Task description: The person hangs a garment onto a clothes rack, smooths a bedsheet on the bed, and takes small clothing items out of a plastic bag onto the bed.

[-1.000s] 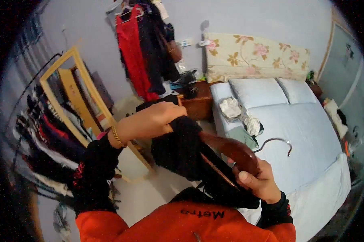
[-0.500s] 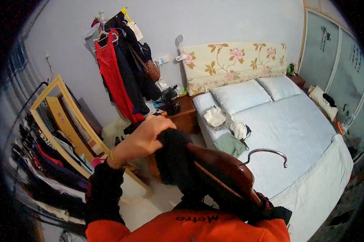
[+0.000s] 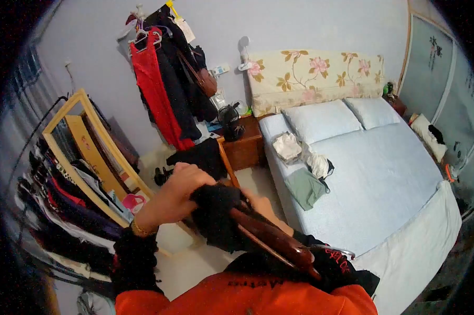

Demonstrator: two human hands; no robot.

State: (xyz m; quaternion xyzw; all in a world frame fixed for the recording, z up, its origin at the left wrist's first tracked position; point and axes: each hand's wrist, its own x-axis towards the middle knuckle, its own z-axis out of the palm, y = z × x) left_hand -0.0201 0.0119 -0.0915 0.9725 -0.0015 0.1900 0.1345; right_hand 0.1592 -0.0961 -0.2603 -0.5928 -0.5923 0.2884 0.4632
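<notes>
My left hand (image 3: 180,191) is closed around the top of a bunched black garment (image 3: 216,210). A brown wooden hanger (image 3: 271,236) lies slantwise in front of my chest, its upper end against the cloth. The metal hook (image 3: 344,252) points right, over my right sleeve. Behind the hanger, my right hand (image 3: 265,207) reaches up to the garment's far side. Its fingers are blurred and partly hidden by the cloth, so their grip does not show.
To the right is a bed (image 3: 363,173) with clothes on it, including a green garment (image 3: 305,188). A nightstand (image 3: 247,142) stands beside it. On the left are a framed mirror (image 3: 98,157) and a rack of clothes (image 3: 64,210). Garments hang on the wall, among them a red one (image 3: 153,84).
The hanger has tipped down, its hook dropping toward my right sleeve. My right hand has come into sight behind it. My left hand is slightly lower, still on the black garment.
</notes>
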